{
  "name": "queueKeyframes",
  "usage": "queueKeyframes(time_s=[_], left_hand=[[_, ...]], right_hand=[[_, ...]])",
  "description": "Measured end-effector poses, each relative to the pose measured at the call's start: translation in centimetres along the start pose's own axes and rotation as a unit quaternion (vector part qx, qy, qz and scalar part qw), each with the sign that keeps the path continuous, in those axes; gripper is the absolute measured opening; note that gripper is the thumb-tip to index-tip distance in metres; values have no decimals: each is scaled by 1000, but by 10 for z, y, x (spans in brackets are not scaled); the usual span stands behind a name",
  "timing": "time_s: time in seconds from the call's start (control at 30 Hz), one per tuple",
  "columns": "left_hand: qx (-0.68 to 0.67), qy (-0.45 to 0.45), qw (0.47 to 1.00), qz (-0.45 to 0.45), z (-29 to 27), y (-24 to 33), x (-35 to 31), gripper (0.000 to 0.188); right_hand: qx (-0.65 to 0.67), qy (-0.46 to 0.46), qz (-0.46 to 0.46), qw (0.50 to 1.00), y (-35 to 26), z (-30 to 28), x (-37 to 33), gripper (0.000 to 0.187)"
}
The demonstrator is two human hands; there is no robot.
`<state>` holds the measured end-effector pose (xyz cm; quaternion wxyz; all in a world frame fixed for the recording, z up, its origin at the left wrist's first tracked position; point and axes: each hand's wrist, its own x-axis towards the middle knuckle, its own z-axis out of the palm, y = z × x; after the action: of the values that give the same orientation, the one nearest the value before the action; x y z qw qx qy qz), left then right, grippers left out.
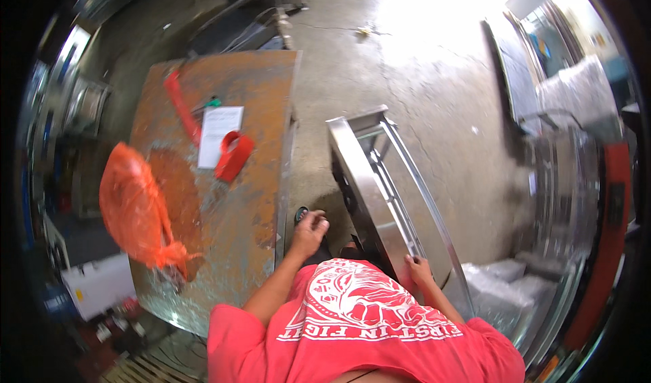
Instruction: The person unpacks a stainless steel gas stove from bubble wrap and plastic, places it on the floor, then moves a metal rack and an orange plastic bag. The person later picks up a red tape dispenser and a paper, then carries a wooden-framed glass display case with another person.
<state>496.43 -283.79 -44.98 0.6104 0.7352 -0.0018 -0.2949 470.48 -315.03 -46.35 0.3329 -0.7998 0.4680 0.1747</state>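
Observation:
A long stainless-steel frame (380,210), open in the middle with thin rails along its length, stands tilted in front of me, right of the table. My right hand (419,270) grips its near edge, fingers curled over the metal. To the left, my left hand (312,232) hangs free between the table and the frame, its fingers apart and nothing in them. Just beyond those fingers shows a small dark round thing (301,213), whose kind I cannot make out. Dark knobs or fittings (344,187) sit on the frame's left side.
A worn brown table (251,247) on my left carries an orange plastic bag (132,203), a white paper sheet (211,128), a red tape roll (234,158) and a red strip (182,105). Plastic-wrapped goods (563,179) line the right side. Cracked concrete floor (407,78) lies ahead.

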Motion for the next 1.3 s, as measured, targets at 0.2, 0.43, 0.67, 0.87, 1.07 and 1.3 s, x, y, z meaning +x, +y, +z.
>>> queueKeyframes(time_s=[0.2, 0.43, 0.67, 0.87, 1.07, 1.3], left_hand=[[382, -153, 906, 103, 106, -11, 27, 64], [615, -457, 522, 374, 197, 11, 93, 106], [589, -574, 410, 394, 256, 3, 129, 62], [602, -564, 387, 412, 283, -1, 108, 51], [629, -573, 355, 387, 304, -9, 103, 50], [661, -602, 299, 333, 331, -16, 111, 58]], right_hand=[[54, -48, 36, 997, 3, 26, 8, 52], [126, -84, 115, 982, 21, 34, 8, 55], [168, -105, 163, 967, 41, 22, -4, 52], [200, -84, 167, 962, 69, 24, -8, 48], [234, -130, 168, 949, 91, 33, 3, 48], [258, -150, 173, 939, 111, 42, 27, 52]])
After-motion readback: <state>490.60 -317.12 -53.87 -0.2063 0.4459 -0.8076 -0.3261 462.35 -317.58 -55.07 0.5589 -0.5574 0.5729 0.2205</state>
